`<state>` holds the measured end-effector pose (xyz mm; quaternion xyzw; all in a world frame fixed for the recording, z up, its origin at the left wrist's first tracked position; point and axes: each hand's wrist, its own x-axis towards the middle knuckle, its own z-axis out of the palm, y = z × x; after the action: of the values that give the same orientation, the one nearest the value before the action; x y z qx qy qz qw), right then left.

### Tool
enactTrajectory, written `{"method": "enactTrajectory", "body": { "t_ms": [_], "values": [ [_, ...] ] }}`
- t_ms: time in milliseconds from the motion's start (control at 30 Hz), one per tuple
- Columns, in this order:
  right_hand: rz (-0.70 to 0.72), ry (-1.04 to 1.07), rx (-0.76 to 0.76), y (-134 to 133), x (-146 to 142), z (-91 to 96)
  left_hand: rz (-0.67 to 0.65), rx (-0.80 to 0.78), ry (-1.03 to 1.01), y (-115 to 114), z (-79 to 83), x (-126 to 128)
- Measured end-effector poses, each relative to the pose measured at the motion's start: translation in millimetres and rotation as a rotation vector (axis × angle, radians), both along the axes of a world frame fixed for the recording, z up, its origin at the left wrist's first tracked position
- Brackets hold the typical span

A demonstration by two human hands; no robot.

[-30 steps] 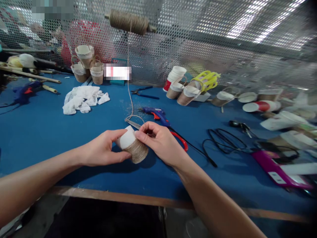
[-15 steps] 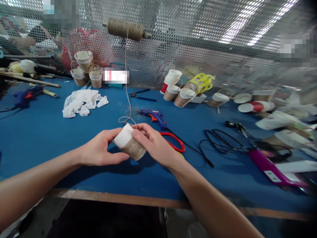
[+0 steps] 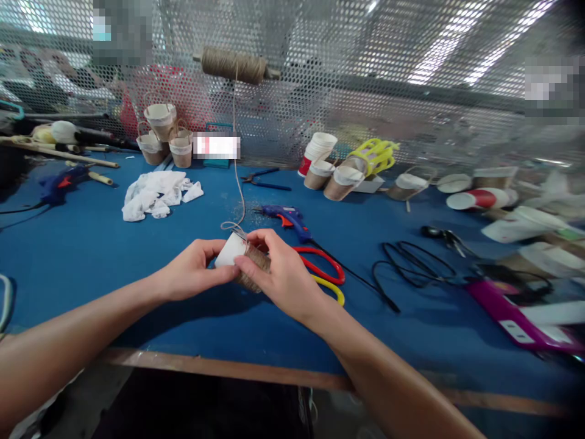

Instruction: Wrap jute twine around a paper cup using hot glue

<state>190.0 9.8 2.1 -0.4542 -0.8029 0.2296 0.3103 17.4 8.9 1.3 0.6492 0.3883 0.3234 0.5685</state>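
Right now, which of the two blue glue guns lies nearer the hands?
The glue gun just beyond the right hand, near the red loop; the other gun lies far left, by a pale stick.

A cup (image 3: 230, 250) sits between the left hand (image 3: 192, 274) and the right hand (image 3: 286, 277), before a glue gun (image 3: 293, 218) on the table (image 3: 137, 262). Scissors (image 3: 336, 264) lie partly behind the right hand. Farther back, left of pliers (image 3: 272, 185), lies cloth (image 3: 153, 192), with small buckets (image 3: 159, 126) behind it.

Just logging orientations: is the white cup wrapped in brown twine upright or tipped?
Tipped: the white cup leans sideways, its unwrapped end toward the left hand.
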Motion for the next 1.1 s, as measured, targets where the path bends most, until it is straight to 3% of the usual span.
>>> {"method": "enactTrajectory", "body": {
  "t_ms": [167, 233, 300, 367, 467, 633, 733, 867, 1000, 1100],
  "values": [
    [-0.005, 0.039, 0.001, 10.3, 9.6, 5.8, -0.021, 0.070, 0.026, 1.6, -6.0, -4.3],
    [-0.157, 0.016, 0.027, 25.3, 22.3, 9.3, -0.004, 0.142, 0.087, 1.8, -7.8, -6.1],
    [-0.410, -0.138, 0.047, 44.8, 38.7, 10.1, 0.015, 0.244, 0.157, 1.9, -8.1, -7.0],
    [-0.500, -0.224, 0.004, 64.5, 54.4, 6.3, 0.006, 0.354, 0.189, 1.9, -7.2, -6.9],
    [-0.494, -0.313, -0.120, 86.9, 67.4, -5.7, -0.042, 0.446, 0.177, 1.8, -6.1, -6.0],
    [-0.479, -0.315, -0.237, 102.0, 63.6, -15.0, -0.059, 0.437, 0.175, 0.4, -5.9, -4.2],
    [-0.511, -0.221, -0.222, 96.7, 60.3, -2.7, -0.046, 0.447, 0.170, 1.0, -5.5, -4.1],
    [-0.481, -0.013, -0.155, 68.8, 58.4, 23.9, -0.011, 0.444, 0.122, 5.2, -6.8, -7.5],
    [-0.234, 0.233, -0.312, 34.3, 55.0, 40.9, 0.008, 0.426, 0.133, 9.6, -9.5, -11.6],
    [-0.071, 0.248, -0.384, 15.6, 50.3, 42.4, 0.035, 0.464, 0.148, 11.8, -9.4, -12.9]
  ]
}}
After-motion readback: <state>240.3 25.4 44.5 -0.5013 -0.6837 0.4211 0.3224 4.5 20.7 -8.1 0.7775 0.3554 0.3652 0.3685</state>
